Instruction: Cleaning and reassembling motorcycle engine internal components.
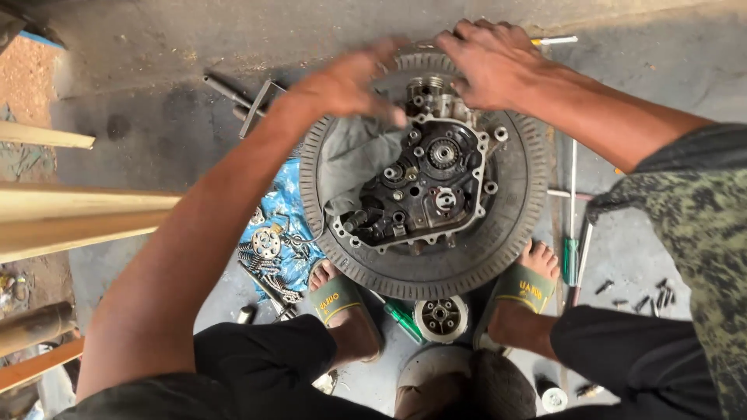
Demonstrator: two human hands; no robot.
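An engine crankcase half (424,187), dark inside with gears and bearings, lies on a grey rag (350,155) inside a tyre (513,210) on the concrete floor. My left hand (350,78), blurred, hovers over the crankcase's upper left edge with fingers spread. My right hand (490,62) rests on the far top of the crankcase and tyre, fingers bent down over it. Whether either hand grips anything is not visible.
A blue cloth (280,225) at the left carries gears, springs and small parts. A clutch-like round part (440,317) and a green-handled screwdriver (405,319) lie between my sandalled feet. Screwdrivers (572,233) and loose bolts (646,299) lie right; a wrench (233,97) lies upper left.
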